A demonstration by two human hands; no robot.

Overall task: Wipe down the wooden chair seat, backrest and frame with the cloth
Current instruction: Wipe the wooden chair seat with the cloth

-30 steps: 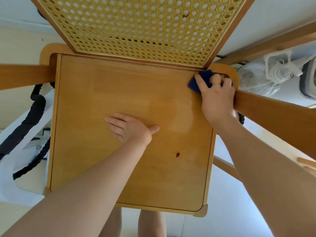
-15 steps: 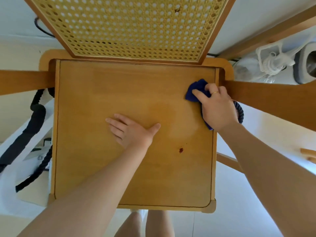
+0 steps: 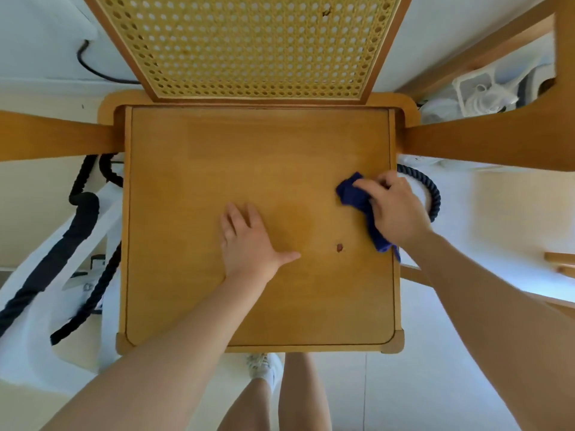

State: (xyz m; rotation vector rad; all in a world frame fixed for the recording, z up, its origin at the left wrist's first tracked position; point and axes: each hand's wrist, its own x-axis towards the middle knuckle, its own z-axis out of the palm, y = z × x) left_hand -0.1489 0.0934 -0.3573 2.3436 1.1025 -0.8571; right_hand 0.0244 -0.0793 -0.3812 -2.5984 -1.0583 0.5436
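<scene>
I look straight down on a wooden chair seat with a woven cane backrest at the top and wooden armrests on both sides. My right hand presses a dark blue cloth onto the seat near its right edge, about halfway down. Part of the cloth trails out below my palm. My left hand lies flat on the middle of the seat, fingers spread, holding nothing. A small dark red spot marks the wood between my two hands.
Black rope-like handles of a white bag lie on the floor left of the chair. Another dark rope loop shows by the right edge. A white fan sits behind the right armrest. My legs stand at the seat's front.
My right hand has dragged the cloth from the seat's back right corner toward me along the right edge. My left hand stays flat on the seat.
</scene>
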